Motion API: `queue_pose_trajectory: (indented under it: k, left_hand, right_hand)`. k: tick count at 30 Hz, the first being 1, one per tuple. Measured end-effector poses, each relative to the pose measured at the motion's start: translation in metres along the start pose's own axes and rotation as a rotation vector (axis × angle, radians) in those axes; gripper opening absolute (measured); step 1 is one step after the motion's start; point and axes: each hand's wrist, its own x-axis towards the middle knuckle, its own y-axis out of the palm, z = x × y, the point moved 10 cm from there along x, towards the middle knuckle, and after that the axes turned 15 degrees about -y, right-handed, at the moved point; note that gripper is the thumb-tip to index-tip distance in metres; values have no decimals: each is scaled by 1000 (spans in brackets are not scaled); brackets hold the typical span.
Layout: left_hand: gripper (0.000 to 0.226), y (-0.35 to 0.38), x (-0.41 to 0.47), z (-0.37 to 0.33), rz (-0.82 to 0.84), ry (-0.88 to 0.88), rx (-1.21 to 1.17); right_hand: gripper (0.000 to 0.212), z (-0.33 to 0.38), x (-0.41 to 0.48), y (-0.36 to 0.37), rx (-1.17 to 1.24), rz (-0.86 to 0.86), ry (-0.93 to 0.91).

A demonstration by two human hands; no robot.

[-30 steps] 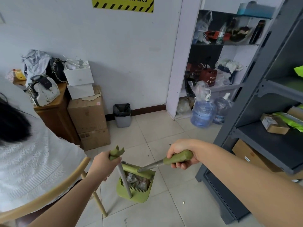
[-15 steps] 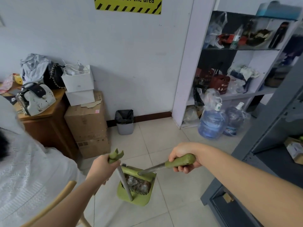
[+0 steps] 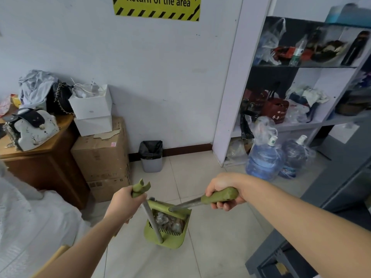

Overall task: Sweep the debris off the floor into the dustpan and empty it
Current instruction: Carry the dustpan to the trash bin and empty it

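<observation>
Clock directions are read in the head view with the green dustpan point(image 3: 170, 243) as the centre. The dustpan hangs upright over the pale floor tiles point(image 3: 216, 237); whether it touches them cannot be told. Debris point(image 3: 167, 221), crumpled clear wrappers by the look of it, sits inside the pan above the comb teeth.

The left hand point(image 3: 124, 204), at 10 o'clock, has its fingers wrapped round the top of the dustpan pole point(image 3: 153, 222), just below the green forked clip at its end. The right hand point(image 3: 223, 194), at 2 o'clock, is closed round the green grip of the broom point(image 3: 186, 204). The broom's metal shaft slants down to 12 o'clock, where its green head lies across the pan's upper mouth, above the debris.

Further out at 12 o'clock a small grey waste bin point(image 3: 151, 163) with a black liner stands against the wall, well apart from the pan. At 11 o'clock are stacked cardboard boxes point(image 3: 100, 155) with white boxes point(image 3: 92, 106) on top, and at 10 o'clock a wooden cabinet point(image 3: 40, 167) carries a white handbag point(image 3: 32, 130). At 2 o'clock two blue water jugs point(image 3: 265, 160) stand on the floor before a white shelf unit point(image 3: 230, 97). A grey metal rack point(image 3: 321, 227) fills 3 o'clock
</observation>
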Motion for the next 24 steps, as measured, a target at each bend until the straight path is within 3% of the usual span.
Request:
queue_pose_trajectory:
  k: [24]
  left_hand:
    - [16,4,158,-84,-15,-38,-23]
  right_hand:
    - [22,81,138,-94,-32,16,-20]
